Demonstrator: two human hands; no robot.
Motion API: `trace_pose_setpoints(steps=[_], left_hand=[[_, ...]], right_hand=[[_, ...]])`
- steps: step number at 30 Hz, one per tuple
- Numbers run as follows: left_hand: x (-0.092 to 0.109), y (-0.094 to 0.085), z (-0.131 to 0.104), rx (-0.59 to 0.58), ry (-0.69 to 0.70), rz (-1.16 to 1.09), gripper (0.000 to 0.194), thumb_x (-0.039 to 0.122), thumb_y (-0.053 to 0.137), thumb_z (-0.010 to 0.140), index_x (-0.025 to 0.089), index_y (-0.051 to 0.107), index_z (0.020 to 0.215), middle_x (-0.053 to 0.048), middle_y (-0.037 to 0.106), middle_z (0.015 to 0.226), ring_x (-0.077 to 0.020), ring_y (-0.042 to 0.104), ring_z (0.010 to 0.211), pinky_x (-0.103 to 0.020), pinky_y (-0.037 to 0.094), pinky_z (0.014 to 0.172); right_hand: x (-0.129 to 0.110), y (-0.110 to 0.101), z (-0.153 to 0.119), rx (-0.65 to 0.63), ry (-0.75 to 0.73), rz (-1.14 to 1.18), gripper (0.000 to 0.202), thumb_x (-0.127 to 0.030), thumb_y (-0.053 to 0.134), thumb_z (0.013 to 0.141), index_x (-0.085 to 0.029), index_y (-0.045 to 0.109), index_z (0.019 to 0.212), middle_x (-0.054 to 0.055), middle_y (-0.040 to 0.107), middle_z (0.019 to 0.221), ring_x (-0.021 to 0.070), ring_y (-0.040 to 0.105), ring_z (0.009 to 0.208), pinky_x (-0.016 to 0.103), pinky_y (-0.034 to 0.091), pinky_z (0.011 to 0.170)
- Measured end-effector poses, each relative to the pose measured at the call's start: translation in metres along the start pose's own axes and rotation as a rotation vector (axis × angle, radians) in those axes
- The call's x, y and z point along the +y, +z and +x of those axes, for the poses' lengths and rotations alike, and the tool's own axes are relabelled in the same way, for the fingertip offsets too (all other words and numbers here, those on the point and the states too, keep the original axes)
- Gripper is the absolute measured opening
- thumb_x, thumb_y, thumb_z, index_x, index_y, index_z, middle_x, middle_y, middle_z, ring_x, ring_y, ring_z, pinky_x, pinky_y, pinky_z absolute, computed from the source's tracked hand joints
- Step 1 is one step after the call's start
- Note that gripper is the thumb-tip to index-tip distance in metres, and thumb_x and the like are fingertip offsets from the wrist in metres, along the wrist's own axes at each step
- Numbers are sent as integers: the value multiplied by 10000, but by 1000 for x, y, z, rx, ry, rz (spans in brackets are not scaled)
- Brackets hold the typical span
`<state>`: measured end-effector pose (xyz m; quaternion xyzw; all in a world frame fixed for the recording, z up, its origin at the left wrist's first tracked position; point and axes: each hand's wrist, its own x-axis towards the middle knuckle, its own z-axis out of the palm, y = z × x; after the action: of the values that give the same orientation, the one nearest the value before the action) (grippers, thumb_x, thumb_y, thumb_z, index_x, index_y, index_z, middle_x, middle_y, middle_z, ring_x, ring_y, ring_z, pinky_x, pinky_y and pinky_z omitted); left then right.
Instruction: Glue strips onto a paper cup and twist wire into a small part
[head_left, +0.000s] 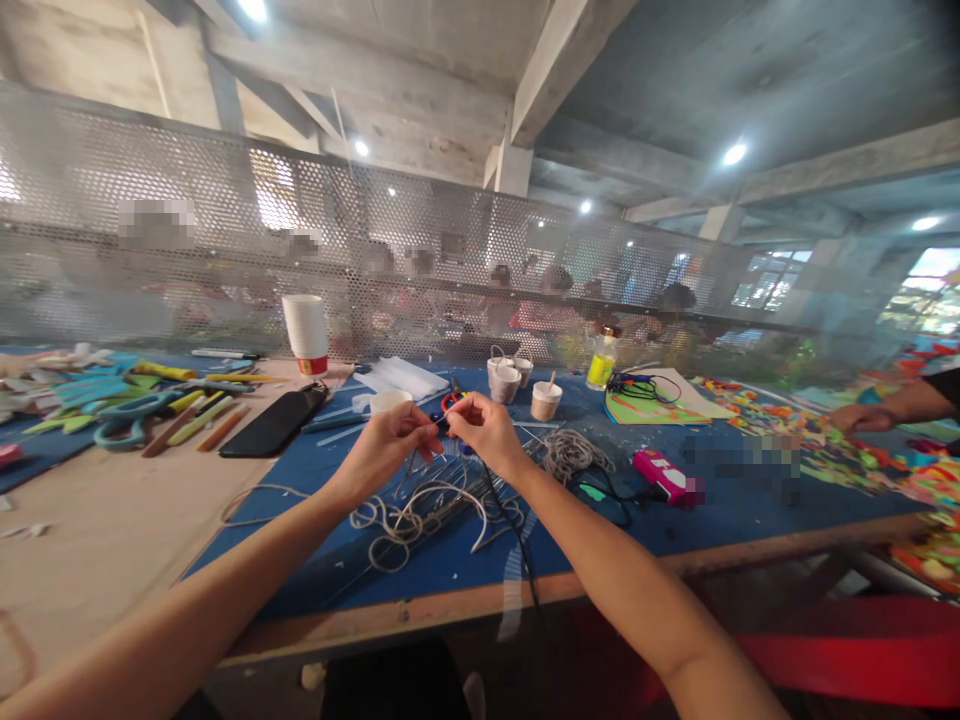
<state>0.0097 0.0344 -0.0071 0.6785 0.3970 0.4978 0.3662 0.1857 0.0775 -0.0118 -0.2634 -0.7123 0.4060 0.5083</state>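
My left hand (391, 447) and my right hand (484, 430) are close together above the blue table mat (300, 560), fingertips pinched. Between them is something small and dark, too small to make out. From below my right hand a black cord (501, 495) hangs down past the table's front edge. Under both hands lie loops of pale cord (405, 522) and several thin wires. A bundle of grey twine (576, 455) is to the right of my right hand. Red and blue handles (451, 402) show just behind my fingers.
A black phone (274, 422), blue scissors (135, 415) and a paper cup stack (305, 335) are on the left. Small pots (504, 380), a yellow-labelled bottle (601, 362) and a pink box (664, 476) stand behind and right. Another person's hand (866, 418) touches colourful scraps at far right.
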Motion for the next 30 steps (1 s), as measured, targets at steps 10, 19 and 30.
trace_pose_setpoints(steps=[10,19,30], left_hand=[[-3,-2,3,-149,-91,-153,260,386,660,838,155,556,777,-59,728,660,-158,647,542,-289,508,568],[-3,-4,4,-40,-100,-61,244,349,725,779,157,578,814,-48,737,711,-149,654,587,-286,500,622],[-11,-5,5,-117,-9,-49,231,371,644,846,152,580,808,-52,722,697,-151,648,600,-286,494,616]], right_hand=[[-1,1,0,-9,2,-3,150,-326,631,798,-182,606,829,-22,633,665,107,594,597,211,468,575],[-2,0,-1,-7,3,-41,156,-334,616,810,-183,601,845,-14,640,679,111,589,602,213,459,560],[-2,-1,-1,-8,-4,-24,150,-336,616,819,-188,609,840,-16,639,673,113,591,607,201,445,537]])
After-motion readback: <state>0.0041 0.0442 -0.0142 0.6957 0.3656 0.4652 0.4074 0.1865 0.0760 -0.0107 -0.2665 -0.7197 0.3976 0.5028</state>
